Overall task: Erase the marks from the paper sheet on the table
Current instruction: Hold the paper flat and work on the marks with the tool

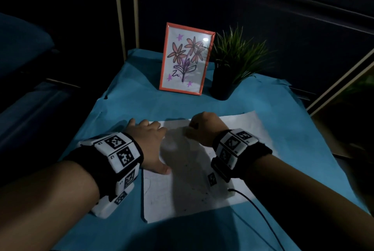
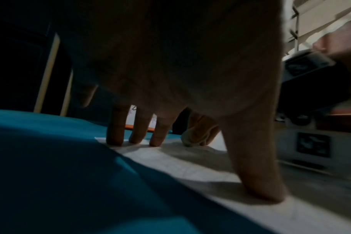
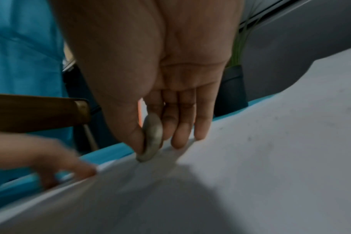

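A teal cloth (image 1: 129, 106) is spread over the bench. Beneath the hands, a white paper sheet (image 1: 240, 123) is flecked with dark specks and faint pencil lines. A greyish-white eraser (image 3: 152, 137), seemingly soiled, is seen at the right hand (image 3: 166, 88). Beyond the hands, an orange frame (image 1: 167, 56) encloses pink flowers, purple stems and purple stars. Beside it, green blades (image 1: 238, 54) rise from a black pot (image 1: 222, 86). Black-and-white square-patterned bands (image 1: 119, 151) are worn on both wrists.

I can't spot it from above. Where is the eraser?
The eraser is pinched in the right hand, touching the paper sheet near its far edge, beside the left hand.
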A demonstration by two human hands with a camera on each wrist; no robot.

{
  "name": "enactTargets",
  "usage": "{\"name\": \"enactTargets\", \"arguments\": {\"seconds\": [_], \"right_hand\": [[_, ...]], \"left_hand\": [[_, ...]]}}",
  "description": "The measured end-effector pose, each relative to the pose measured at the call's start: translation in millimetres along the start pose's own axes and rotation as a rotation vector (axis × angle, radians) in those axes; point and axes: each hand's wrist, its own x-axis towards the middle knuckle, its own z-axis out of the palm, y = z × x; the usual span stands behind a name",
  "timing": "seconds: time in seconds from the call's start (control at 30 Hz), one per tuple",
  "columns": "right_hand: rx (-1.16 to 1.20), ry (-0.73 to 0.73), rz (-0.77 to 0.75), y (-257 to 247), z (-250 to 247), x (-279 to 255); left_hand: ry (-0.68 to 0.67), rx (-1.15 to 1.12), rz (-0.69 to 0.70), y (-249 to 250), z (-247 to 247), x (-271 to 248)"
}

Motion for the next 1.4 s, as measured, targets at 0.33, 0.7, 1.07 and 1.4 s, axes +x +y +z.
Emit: {"name": "enactTargets", "arguments": {"seconds": [0.33,0.7,1.07,1.4], "right_hand": [[-0.022,-0.011,-0.044,-23.3,6.5,9.9],[-0.073,-0.061,-0.062,-29.4,9.8,11.0],[-0.140,-0.114,-0.056,-38.3,6.2,8.4],[-0.187,-0.100,-0.057,-46.6,2.3,6.4]], "left_hand": [[-0.007,0.045,-0.004,3.0,-1.2,-2.2],[-0.015,0.003,-0.016,1.2,0.3,-3.2],[-0.031,-0.035,-0.025,-1.9,4.3,-2.0],[-0.056,-0.003,-0.056,-0.3,5.0,-0.5]]}}
